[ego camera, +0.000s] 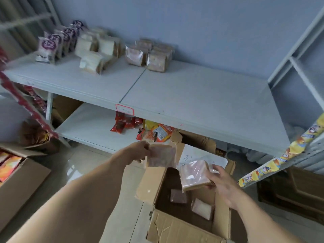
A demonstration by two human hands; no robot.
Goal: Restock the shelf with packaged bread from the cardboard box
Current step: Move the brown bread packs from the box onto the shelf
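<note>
Mid-restock: at lower centre, the left hand point(140, 152) grips one packaged bread point(162, 156) while the right hand point(221, 181) grasps another bread pack point(194, 174) above the open cardboard box point(184, 225). Next, apparently: carry both to the shelf point(201, 95), beside the bread rows point(149, 56) at upper centre.

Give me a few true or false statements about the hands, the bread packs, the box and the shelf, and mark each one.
1. Each hand holds a bread pack: the left hand one pack, the right hand another pack. True.
2. The cardboard box is empty. False: at least two packs lie at its bottom.
3. The upper shelf has bare space on its right half. True.
4. The shelf label is edged in green. False: its border is red.
5. The box's flaps are taped shut. False: it stands open.
</note>
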